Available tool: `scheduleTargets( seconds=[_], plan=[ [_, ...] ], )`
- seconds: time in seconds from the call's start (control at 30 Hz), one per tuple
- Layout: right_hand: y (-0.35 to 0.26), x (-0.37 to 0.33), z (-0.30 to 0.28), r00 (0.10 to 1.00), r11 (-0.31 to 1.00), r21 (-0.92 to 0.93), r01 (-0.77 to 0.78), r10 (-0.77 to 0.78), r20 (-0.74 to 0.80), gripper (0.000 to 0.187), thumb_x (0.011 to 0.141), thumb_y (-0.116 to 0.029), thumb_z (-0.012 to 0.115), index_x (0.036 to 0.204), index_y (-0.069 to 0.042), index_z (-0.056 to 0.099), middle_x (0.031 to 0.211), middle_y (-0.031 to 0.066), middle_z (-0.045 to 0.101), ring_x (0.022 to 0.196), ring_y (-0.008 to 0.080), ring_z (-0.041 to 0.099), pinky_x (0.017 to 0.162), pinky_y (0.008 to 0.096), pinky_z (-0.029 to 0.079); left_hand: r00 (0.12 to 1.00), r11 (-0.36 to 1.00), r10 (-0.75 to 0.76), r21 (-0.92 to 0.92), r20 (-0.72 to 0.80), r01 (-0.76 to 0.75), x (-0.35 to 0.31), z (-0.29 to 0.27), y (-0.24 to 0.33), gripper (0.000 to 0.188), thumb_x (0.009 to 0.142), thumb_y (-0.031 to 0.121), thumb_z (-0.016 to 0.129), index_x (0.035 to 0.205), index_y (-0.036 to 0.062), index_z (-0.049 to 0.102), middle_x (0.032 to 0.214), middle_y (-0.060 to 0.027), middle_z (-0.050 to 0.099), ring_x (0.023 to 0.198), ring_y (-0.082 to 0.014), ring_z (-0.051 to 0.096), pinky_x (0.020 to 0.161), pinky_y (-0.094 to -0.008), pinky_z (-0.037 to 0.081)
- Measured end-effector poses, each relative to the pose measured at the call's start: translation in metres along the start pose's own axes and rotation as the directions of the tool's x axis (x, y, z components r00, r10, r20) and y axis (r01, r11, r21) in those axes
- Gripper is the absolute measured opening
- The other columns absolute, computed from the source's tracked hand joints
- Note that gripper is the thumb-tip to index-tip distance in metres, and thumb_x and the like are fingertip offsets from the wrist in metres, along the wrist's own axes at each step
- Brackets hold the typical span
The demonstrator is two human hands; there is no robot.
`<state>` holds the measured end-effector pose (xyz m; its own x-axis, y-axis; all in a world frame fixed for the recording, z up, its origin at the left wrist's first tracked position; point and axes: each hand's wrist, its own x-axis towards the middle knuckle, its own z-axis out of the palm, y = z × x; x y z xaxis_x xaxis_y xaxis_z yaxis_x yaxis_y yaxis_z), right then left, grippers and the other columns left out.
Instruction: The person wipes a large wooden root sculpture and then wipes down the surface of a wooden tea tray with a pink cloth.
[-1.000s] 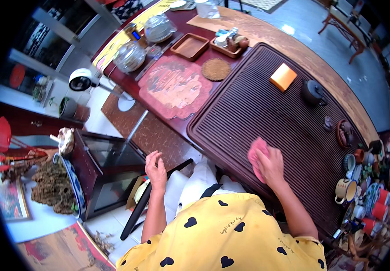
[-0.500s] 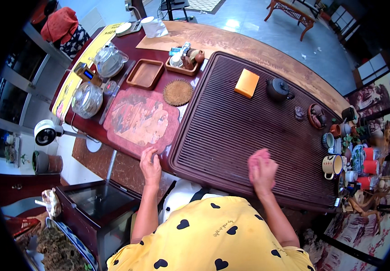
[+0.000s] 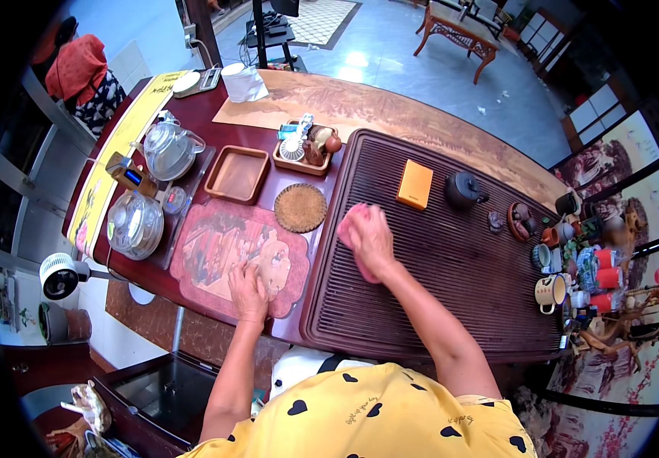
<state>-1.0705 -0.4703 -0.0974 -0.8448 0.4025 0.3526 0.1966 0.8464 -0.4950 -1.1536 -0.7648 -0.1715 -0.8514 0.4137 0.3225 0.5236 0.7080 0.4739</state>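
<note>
My right hand (image 3: 373,246) presses a pink cloth (image 3: 350,227) onto the left part of a large dark slatted tea tray (image 3: 451,278). Fingers cover much of the cloth. To the left, my left hand (image 3: 248,291) rests with fingers stretched out on the near part of a scalloped reddish picture mat (image 3: 211,248), holding nothing. Farther back on the tea tray stand an orange box (image 3: 415,185) and a black teapot (image 3: 463,191). Beyond the mat lies a round woven brown pad (image 3: 300,208), between my two hands and farther away.
A square wooden tray (image 3: 237,175) and a small tray of tea tools (image 3: 304,159) sit behind the mat. Two glass kettles (image 3: 136,225) stand at the left. Cups, an enamel mug (image 3: 550,294) and small ornaments crowd the right edge. A person in red (image 3: 77,70) is at the far left.
My right hand has swept the pink cloth left and away from me across the tea tray. My left hand has come down from the mat's near edge onto its surface. The view has shifted.
</note>
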Motion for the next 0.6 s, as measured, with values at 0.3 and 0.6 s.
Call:
scheduleTargets(
  seconds=[0.3,0.6],
  plan=[
    [-0.033,-0.026,0.049,0.942,0.97,0.019,0.243,-0.24,0.234,0.023,0.076,-0.022,0.072,0.088,-0.007,0.059,0.097,0.0142,0.054,0.093,0.0334,0.056,0.071,0.0462,0.051,0.992,0.979,-0.011,0.203,0.126,-0.015,0.002,0.024,0.001,0.055,0.08,0.014,0.064,0.131,-0.0004,0.049,0.142,-0.0262,0.037,0.135,-0.0433,0.032,0.115,-0.0569,0.022],
    [-0.049,-0.035,0.021,0.83,0.908,0.066,0.414,-0.406,0.382,0.013,0.078,-0.017,0.064,0.086,-0.01,0.056,0.092,0.0089,0.051,0.086,0.0261,0.053,0.066,0.0374,0.043,0.991,0.977,-0.043,0.213,0.13,0.015,0.003,0.026,0.001,0.053,0.079,0.015,0.064,0.128,0.0011,0.051,0.144,-0.0259,0.037,0.136,-0.0427,0.032,0.115,-0.0578,0.022]
  ],
)
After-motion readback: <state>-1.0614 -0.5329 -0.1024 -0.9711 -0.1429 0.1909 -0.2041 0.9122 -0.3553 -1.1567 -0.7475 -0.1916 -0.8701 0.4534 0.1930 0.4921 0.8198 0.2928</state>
